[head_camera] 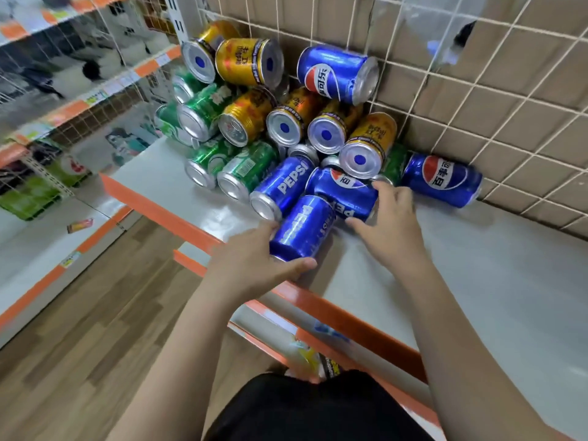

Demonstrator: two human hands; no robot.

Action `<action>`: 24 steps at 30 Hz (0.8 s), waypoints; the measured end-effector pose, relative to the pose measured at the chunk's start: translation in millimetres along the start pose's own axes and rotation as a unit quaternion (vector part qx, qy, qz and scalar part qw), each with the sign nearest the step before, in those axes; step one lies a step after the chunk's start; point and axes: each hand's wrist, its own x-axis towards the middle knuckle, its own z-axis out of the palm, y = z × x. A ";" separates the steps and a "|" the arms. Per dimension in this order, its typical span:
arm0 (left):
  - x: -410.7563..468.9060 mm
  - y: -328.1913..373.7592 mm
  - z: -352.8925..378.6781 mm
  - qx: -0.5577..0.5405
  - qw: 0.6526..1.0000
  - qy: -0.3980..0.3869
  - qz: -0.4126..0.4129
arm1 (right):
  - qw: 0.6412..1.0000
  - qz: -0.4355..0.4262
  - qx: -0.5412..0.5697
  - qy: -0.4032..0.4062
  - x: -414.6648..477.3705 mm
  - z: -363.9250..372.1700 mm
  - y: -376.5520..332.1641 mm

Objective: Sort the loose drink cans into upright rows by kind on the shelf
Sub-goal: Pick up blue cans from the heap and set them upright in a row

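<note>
A heap of cans lies on its side on the white shelf [477, 281] against the wire grid back. Blue Pepsi cans lie at the front, gold cans [248, 60] on top and in the middle, green cans [245, 170] at the left. My left hand [254, 259] is closed around the nearest blue Pepsi can [302, 229], which lies tilted at the heap's front. My right hand [388, 224] wraps its fingers on a second blue Pepsi can [342, 190] just behind it. Another Pepsi can [442, 179] lies at the right by the grid, and one [334, 73] rests high on the pile.
The shelf has an orange front lip [350, 316]. A wire grid [477, 90] over a cardboard backing closes the rear. To the right of the heap the shelf surface is bare. Lower shelves with packets sit below, and another aisle's shelving stands at the left across a wooden floor.
</note>
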 end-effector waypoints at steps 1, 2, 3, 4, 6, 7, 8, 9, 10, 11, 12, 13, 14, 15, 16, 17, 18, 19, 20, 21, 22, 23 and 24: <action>0.1 3.5 -1.0 0.003 1.000 -0.005 0.011 | 1.000 0.004 -0.009 0.007 1.4 2.9 -1.7; 0.6 7.1 -1.2 0.002 1.000 -0.011 0.021 | 1.000 0.009 -0.017 0.015 2.6 5.2 -3.6; 1.2 9.6 -1.3 -0.003 1.000 -0.011 0.029 | 0.999 0.014 -0.020 0.025 3.2 6.6 -5.6; 3.3 9.1 -0.6 -0.016 0.999 -0.007 0.035 | 0.999 0.016 -0.017 0.036 3.3 7.4 -8.0; 6.1 3.4 -2.4 -0.063 0.997 0.000 0.046 | 0.998 0.003 0.000 0.057 2.1 8.7 -12.0; 7.7 -1.3 -4.5 -0.094 0.994 -0.001 0.054 | 0.998 -0.002 0.005 0.063 1.3 8.9 -13.3; 10.0 -6.5 -7.0 -0.125 0.990 -0.005 0.067 | 0.998 -0.001 0.008 0.062 0.5 7.7 -14.8; 11.9 -11.3 -10.6 -0.154 0.984 -0.010 0.084 | 0.998 0.005 0.008 0.057 -0.4 5.3 -15.6; 14.1 -15.9 -14.2 -0.183 0.978 -0.014 0.102 | 0.999 0.010 0.003 0.047 -1.9 2.2 -15.0; 16.1 -19.7 -18.0 -0.209 0.970 -0.017 0.120 | 0.999 0.012 -0.008 0.028 -3.8 -1.4 -12.5; 18.3 -22.9 -21.5 -0.231 0.963 -0.017 0.136 | 1.000 0.012 -0.023 0.000 -6.4 -6.5 -9.8; 19.7 -25.5 -24.7 -0.249 0.957 -0.017 0.149 | 0.999 0.016 -0.037 -0.035 -9.1 -12.2 -6.2; 21.2 -26.9 -26.8 -0.266 0.951 -0.012 0.160 | 0.996 0.024 -0.045 -0.075 -11.8 -18.9 -4.5; 22.3 -27.3 -28.3 -0.281 0.945 -0.003 0.169 | 0.992 0.035 -0.037 -0.112 -13.7 -25.8 -3.9; 24.0 -27.1 -28.9 -0.294 0.939 0.007 0.175 | 0.990 0.043 -0.013 -0.136 -13.7 -30.7 -4.6; 24.9 -26.0 -29.7 -0.307 0.935 0.012 0.178 | 0.988 0.044 0.020 -0.145 -11.6 -33.3 -7.0; 25.9 -24.7 -30.0 -0.323 0.930 0.010 0.176 | 0.987 0.045 0.052 -0.148 -8.3 -33.4 -11.4; 26.4 -24.0 -30.0 -0.344 0.923 0.004 0.172 | 0.985 0.050 0.074 -0.149 -4.5 -31.1 -16.3; 26.7 -23.4 -29.6 -0.367 0.915 -0.005 0.166 | 0.983 0.056 0.080 -0.153 -0.6 -27.1 -21.2; 26.8 -23.0 -28.7 -0.386 0.908 -0.012 0.162 | 0.982 0.062 0.075 -0.159 2.5 -22.8 -25.1; 26.6 -22.8 -27.5 -0.400 0.902 -0.014 0.159 | 0.982 0.066 0.064 -0.167 4.5 -19.1 -28.1; 26.6 -22.7 -25.9 -0.409 0.899 -0.010 0.157 | 0.981 0.066 0.052 -0.175 5.6 -16.8 -30.2; 27.3 -22.4 -24.1 -0.415 0.897 -0.004 0.155 | 0.981 0.062 0.043 -0.180 5.7 -16.1 -32.8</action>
